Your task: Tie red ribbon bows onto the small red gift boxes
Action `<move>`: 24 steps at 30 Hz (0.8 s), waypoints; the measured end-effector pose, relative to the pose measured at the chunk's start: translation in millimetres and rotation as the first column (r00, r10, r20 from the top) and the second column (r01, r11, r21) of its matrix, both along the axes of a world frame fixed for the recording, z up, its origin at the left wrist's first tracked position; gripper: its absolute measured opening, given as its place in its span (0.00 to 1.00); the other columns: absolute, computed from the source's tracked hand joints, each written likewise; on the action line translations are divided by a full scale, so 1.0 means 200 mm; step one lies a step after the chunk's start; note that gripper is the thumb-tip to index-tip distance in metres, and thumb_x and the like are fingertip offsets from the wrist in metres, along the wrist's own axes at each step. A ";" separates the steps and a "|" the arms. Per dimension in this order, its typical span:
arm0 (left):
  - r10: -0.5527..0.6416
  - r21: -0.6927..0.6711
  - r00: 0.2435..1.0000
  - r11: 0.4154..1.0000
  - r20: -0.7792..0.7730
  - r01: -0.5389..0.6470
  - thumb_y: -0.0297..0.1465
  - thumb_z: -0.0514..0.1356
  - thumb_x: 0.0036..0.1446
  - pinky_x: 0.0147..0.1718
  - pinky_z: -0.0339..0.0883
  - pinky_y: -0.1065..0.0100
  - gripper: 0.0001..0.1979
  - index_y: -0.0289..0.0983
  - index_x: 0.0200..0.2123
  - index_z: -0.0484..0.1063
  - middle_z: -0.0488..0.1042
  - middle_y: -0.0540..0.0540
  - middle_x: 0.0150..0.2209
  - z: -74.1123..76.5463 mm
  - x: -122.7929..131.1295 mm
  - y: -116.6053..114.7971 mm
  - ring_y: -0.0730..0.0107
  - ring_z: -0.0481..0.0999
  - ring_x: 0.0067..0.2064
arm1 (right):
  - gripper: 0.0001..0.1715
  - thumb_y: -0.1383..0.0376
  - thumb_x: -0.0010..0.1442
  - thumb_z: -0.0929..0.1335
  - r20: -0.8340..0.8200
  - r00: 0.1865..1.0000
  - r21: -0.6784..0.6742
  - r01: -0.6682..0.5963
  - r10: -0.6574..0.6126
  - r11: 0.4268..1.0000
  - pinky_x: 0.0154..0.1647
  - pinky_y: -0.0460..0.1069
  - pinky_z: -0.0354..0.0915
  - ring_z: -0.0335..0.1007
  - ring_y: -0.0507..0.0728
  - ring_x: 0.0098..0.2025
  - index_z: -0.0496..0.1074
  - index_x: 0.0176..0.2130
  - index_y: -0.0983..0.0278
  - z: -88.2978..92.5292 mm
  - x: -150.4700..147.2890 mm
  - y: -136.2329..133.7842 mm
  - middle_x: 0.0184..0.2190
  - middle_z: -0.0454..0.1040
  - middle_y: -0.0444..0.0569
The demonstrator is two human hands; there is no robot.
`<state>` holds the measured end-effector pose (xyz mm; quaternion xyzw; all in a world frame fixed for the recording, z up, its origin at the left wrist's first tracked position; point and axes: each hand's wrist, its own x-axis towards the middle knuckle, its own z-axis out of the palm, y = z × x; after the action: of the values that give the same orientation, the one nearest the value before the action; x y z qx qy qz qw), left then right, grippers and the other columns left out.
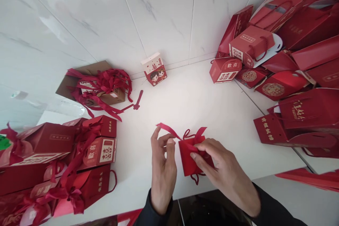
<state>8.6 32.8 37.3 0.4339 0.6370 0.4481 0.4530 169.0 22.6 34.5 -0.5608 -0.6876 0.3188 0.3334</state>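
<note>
A: Where are my fingers right now?

B: Your left hand [162, 169] pinches one end of a red ribbon [169, 130] between thumb and forefinger, lifting it up and to the left. Your right hand [222, 169] has its fingers closed on a small red gift bag [188, 159], thumb pressed to its front face.

A: And where is the bag itself?

B: It sits between your two hands, low in the middle of the view, over the near edge of the white worktop [190, 102]. The ribbon runs from your left fingers across to the bag's top, where thin cord handles loop up.

A: What lies around it?

B: To your left, a pile of finished red boxes with ribbon bows [79, 162], and behind them a brown carton of loose ribbons [97, 88]. Against the tiled wall stands a small box showing a cartoon couple [155, 69]. To your right, a heap of red paper bags and boxes [286, 67].
</note>
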 end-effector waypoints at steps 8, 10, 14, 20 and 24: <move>-0.345 0.114 0.900 0.916 -0.267 0.385 0.25 0.57 0.65 0.45 0.72 0.63 0.21 0.49 0.58 0.71 0.73 0.45 0.48 -0.05 0.04 -0.10 0.64 0.74 0.47 | 0.05 0.64 0.71 0.66 -0.009 0.999 -0.046 -0.036 0.035 0.998 0.35 0.48 0.74 0.76 0.55 0.40 0.71 0.46 0.55 0.04 0.04 0.00 0.40 0.78 0.44; -0.336 0.111 0.905 0.921 -0.261 0.374 0.23 0.58 0.64 0.45 0.73 0.64 0.17 0.47 0.52 0.74 0.73 0.46 0.45 -0.04 0.06 -0.08 0.65 0.74 0.47 | 0.08 0.65 0.71 0.66 -0.008 0.999 -0.032 -0.045 0.045 0.998 0.38 0.47 0.75 0.78 0.55 0.42 0.70 0.49 0.54 0.04 0.05 0.00 0.42 0.79 0.43; -0.245 0.171 0.937 0.941 -0.249 0.292 0.24 0.59 0.64 0.43 0.73 0.66 0.09 0.45 0.41 0.75 0.73 0.47 0.44 -0.05 0.07 -0.06 0.66 0.74 0.47 | 0.13 0.64 0.71 0.65 0.059 0.998 0.011 0.003 -0.004 1.000 0.43 0.48 0.77 0.79 0.55 0.44 0.69 0.54 0.53 0.03 0.09 -0.01 0.46 0.80 0.43; -0.152 0.253 0.972 0.947 -0.181 0.196 0.24 0.61 0.63 0.48 0.72 0.65 0.06 0.43 0.38 0.72 0.76 0.47 0.50 -0.08 0.06 -0.10 0.64 0.75 0.55 | 0.10 0.64 0.72 0.64 0.185 0.973 0.163 0.110 -0.140 0.980 0.41 0.52 0.78 0.80 0.59 0.42 0.74 0.49 0.57 -0.02 0.15 -0.02 0.43 0.80 0.49; -0.134 0.242 0.985 0.958 -0.111 0.157 0.27 0.62 0.64 0.46 0.71 0.68 0.06 0.42 0.36 0.68 0.78 0.49 0.49 -0.10 0.06 -0.12 0.67 0.77 0.51 | 0.11 0.63 0.71 0.65 0.255 0.955 0.235 0.092 -0.153 0.968 0.37 0.53 0.77 0.75 0.62 0.46 0.78 0.46 0.56 -0.01 0.16 -0.02 0.45 0.74 0.52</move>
<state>21.4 8.8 17.3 0.5536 0.5623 0.4693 0.3964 201.1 19.1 32.9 -0.6005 -0.7214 0.1394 0.3154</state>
